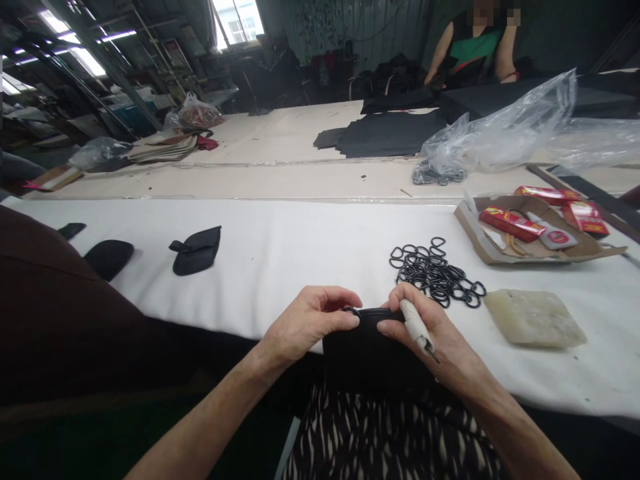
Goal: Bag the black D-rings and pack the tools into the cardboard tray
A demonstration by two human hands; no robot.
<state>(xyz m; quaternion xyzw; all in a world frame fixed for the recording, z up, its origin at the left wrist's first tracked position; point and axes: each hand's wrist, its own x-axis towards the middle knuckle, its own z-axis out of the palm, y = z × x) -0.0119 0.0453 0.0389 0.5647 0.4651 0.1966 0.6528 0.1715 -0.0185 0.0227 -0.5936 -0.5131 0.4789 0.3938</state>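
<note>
At the near edge of the white table surface (300, 247), both bare hands were on one black piece (373, 347), which was held over the person's lap, in front of the patterned garment (400, 433). Left hand (305, 320): grasping the piece's upper left corner between thumb and fingers, a dark ring (353, 311) at the thumb tip. Whether the ring was attached could not be told. Right hand (443, 327): pinching the upper right edge while also holding a tool with a pale wrapped handle (414, 327), thin tip pointing down and to the right.

Just beyond the right hand lay a pile of black rings (425, 272); right of it, a translucent yellowish block (535, 319). Behind the block stood a cardboard tray (550, 256) containing red packages (510, 224). Well to the left lay a black tabbed pouch-like item (200, 252). Across the table, a co-worker (475, 50) was partly visible.
</note>
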